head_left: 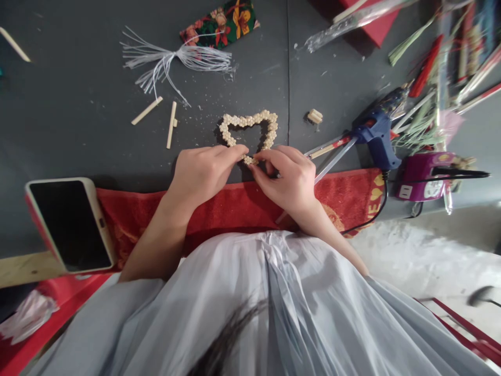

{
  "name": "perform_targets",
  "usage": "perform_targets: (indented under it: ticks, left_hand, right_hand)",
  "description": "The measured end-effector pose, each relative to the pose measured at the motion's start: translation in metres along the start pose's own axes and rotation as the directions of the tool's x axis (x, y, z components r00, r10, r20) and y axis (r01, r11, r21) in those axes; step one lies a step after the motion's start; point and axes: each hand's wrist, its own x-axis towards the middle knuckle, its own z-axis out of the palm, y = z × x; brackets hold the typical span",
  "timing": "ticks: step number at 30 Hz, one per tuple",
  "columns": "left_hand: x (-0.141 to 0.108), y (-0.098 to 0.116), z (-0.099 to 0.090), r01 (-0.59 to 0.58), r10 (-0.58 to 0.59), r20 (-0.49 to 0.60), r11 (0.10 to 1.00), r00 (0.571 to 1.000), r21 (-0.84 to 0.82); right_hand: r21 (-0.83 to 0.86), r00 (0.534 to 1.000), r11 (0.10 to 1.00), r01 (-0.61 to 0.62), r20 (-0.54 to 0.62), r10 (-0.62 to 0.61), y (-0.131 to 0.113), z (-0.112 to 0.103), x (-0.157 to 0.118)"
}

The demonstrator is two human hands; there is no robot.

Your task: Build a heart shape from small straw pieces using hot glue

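Observation:
A heart-shaped ring of small cream-coloured beads or flower-like pieces (271,128) lies on the dark grey table, its pointed end towards me. My left hand (205,172) pinches the ring just left of that point, fingers pressed together. On the other side, my right hand (287,172) grips the ring close to the point between thumb and forefinger. Something small and dark shows under the right fingers, too hidden to name. Both wrists pass over a red towel (235,203) along the table's near edge.
A blue glue gun (378,136) lies right, its cord running over the towel beside a purple power strip (425,177). A phone (70,224) rests at left. White string (176,57), short sticks (171,125) and floral cloth (223,26) lie beyond my hands.

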Motion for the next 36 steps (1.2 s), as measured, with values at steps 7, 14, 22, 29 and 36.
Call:
perform_targets:
  ticks: [7, 14, 22, 29, 36]
  left_hand:
    - [0.001, 0.001, -0.001, 0.011, -0.012, 0.031, 1.0, 0.999, 0.02]
    - [0.0, 0.0, -0.001, 0.021, -0.022, 0.047, 1.0, 0.999, 0.017]
    - [0.0, -0.001, -0.001, 0.016, -0.016, 0.027, 1.0, 1.0, 0.011]
    - [0.0, 0.0, 0.0, 0.006, -0.006, 0.006, 1.0, 1.0, 0.009]
    - [-0.001, -0.004, 0.001, 0.001, -0.001, -0.018, 1.0, 1.0, 0.005]
  right_hand:
    - [-0.005, 0.998, 1.0, -0.023, 0.053, 0.023, -0.002, -0.004, 0.003]
    - [-0.022, 0.994, 0.998, -0.051, 0.094, 0.053, -0.002, -0.006, 0.006]
    - [0.003, 0.991, 0.996, -0.085, 0.103, 0.084, -0.002, -0.005, 0.005]
    - [0.053, 0.999, 0.998, -0.026, 0.043, 0.024, 0.0, -0.007, 0.004]
    - [0.158, 1.0, 0.987, 0.028, -0.012, -0.027, 0.004, -0.017, 0.002]
